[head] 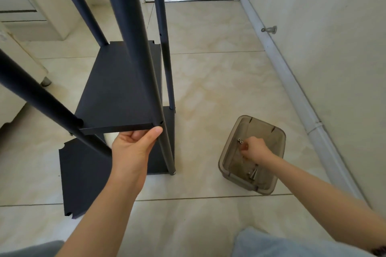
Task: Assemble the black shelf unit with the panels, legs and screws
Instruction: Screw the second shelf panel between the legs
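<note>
The left hand (133,148) grips the near edge of the upper panel (119,89), fingers beneath and thumb against the corner by the near right leg (142,58). That panel sits raised between four dark legs, above a lower panel (83,173) flat on the tiled floor (208,69). The right hand (253,149) reaches into a translucent brown box (279,131) on the floor, fingers curled beside small silver screws (240,141) at its far wall; whether it pinches one, I cannot tell.
</note>
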